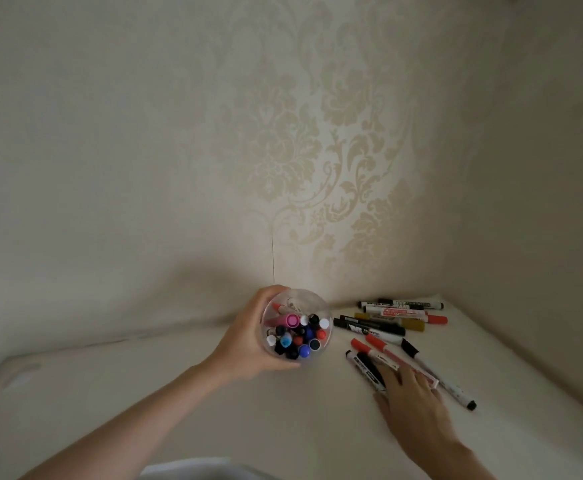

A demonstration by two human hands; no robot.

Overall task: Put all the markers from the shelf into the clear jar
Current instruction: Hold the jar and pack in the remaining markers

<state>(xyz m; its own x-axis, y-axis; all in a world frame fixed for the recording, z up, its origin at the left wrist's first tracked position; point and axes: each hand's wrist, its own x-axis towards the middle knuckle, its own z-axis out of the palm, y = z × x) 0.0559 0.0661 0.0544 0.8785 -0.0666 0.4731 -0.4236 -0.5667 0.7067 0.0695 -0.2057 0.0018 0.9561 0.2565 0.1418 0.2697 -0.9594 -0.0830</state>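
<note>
Your left hand (248, 336) wraps around the clear jar (296, 323), fingers curled on its wall, holding it upright above the shelf (179, 393) with its mouth toward you. It is already crowded with capped markers, so aim each new one at the gap near the far rim, where only a red tip and a pink barrel lie.

Your right hand (411, 393) lies flat, fingers fairly straight, on the near ends of the loose markers (387, 358); it grips nothing yet. The nearest ones under your fingertips are a black-capped marker (361, 367) and two red-capped ones just beside it. More lie near the back wall (black, red and a yellowish one), well apart from your hand.

Curl your fingers around two or three barrels that lie parallel, rather than scraping up the whole fan. Lift them together, turn them upright, and bring the jar close beside them so the travel is short. Keep the jar level, since tipping it would probably spill what is packed in.
</note>
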